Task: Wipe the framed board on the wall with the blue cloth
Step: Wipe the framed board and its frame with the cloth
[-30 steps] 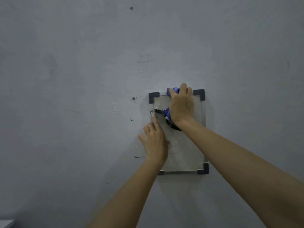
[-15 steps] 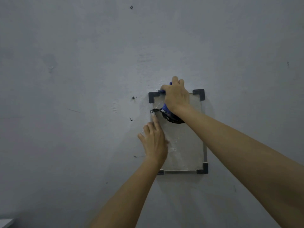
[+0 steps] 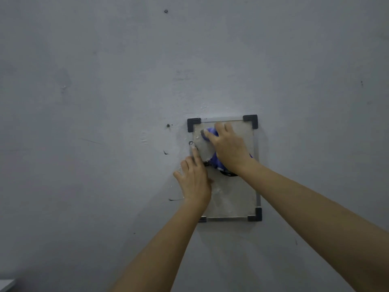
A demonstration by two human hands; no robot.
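against the grey wall (image 3: pixel 105 81), right of centre, hangs the framed board (image 3: pixel 231 199), and the blue cloth (image 3: pixel 211 131) is pressed to its upper part under my right hand (image 3: pixel 228 148). that hand lies spread and flat over the cloth, fingers reaching toward the upper left corner, more pinning it than fisting it; blue shows past the fingertips and again below the palm. i judge the cloth soft and limp, so it will bunch and slip unless i keep the palm over most of it. the board looks thin, light and stiff, with a dusty pale face, and it could swing or lift off its hanging; best braced at the left edge. my left hand (image 3: pixel 193 180) does that, loosely open, gripping nothing, index finger stretched up along the left rim toward a small metal ring (image 3: pixel 191 142).

count: one board, one cloth, four dark corner caps (image 3: pixel 250 120), the near-left one half hidden by my forearm. two small fixings (image 3: pixel 168 125) dot the wall, one just left of the board, one far above.
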